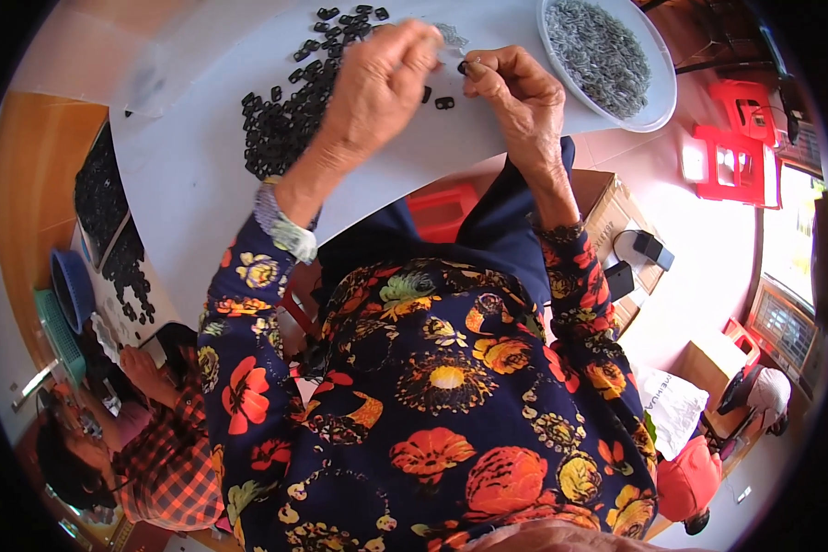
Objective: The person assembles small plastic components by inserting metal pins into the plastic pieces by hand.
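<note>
My right hand (524,97) pinches a small black plastic piece (463,67) between thumb and fingertips, above the table. Close beside it, my left hand (382,87) is raised with its fingers closed together. Motion blurs those fingertips, and I cannot make out what they hold. A heap of small black plastic pieces with holes (281,129) spreads over the table under and left of my left hand. One loose black piece (444,103) lies between my hands. Behind them sits a small cluster of clear pieces (451,37).
A white round tub (669,97) full of small clear-grey parts stands right of my right hand on the pale table (184,184). Below it are a cardboard box (607,198) and red stools (736,166). A co-worker in a checked shirt (170,469) sits at left, near blue and green baskets.
</note>
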`<state>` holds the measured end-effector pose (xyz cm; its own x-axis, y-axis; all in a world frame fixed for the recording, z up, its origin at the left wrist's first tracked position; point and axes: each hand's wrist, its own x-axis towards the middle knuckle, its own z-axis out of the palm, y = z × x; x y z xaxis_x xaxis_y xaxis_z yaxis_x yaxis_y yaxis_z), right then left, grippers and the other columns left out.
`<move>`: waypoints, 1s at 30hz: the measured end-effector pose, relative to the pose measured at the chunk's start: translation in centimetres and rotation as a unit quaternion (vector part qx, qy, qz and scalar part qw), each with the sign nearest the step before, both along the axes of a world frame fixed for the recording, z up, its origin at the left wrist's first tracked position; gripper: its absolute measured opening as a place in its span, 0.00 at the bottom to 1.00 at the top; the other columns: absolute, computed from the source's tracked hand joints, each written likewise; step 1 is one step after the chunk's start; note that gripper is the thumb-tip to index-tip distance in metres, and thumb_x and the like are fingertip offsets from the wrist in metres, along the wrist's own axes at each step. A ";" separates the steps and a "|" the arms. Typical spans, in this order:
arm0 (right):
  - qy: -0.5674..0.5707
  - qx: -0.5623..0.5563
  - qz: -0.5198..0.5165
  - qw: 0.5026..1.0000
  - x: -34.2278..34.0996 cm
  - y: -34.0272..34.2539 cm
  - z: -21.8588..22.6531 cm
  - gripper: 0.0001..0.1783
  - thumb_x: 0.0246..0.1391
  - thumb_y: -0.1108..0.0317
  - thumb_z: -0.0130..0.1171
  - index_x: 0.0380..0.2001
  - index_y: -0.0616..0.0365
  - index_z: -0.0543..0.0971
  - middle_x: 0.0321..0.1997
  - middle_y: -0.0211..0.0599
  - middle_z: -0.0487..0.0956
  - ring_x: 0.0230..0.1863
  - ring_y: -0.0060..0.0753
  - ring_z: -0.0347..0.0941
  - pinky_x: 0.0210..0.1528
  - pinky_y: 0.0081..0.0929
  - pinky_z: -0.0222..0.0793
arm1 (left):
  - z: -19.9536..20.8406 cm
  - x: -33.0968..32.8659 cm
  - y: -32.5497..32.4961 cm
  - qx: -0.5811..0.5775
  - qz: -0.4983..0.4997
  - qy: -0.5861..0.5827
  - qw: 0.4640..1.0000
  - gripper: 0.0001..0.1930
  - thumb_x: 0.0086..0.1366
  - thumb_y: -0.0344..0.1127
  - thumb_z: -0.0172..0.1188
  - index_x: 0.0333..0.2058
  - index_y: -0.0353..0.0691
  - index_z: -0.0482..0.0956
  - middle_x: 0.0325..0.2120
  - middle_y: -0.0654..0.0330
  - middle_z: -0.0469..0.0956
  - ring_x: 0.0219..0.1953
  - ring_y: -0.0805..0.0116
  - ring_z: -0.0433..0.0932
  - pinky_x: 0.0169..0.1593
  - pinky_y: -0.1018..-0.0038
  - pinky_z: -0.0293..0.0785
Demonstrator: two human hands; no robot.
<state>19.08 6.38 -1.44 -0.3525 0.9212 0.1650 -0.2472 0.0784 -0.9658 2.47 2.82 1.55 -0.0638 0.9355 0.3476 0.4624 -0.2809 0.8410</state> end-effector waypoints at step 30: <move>0.054 -0.020 0.031 0.998 0.2 0.3 0.2 0.09 0.53 0.75 0.57 0.39 0.66 0.76 0.31 0.30 0.78 0.29 0.17 0.73 0.35 0.15 0.71 | 0.8 -2.1 2.2 -0.275 -0.160 -0.312 0.895 0.11 0.63 0.35 0.56 0.39 0.33 0.77 0.32 0.64 0.77 0.35 0.75 0.76 0.41 0.79 0.69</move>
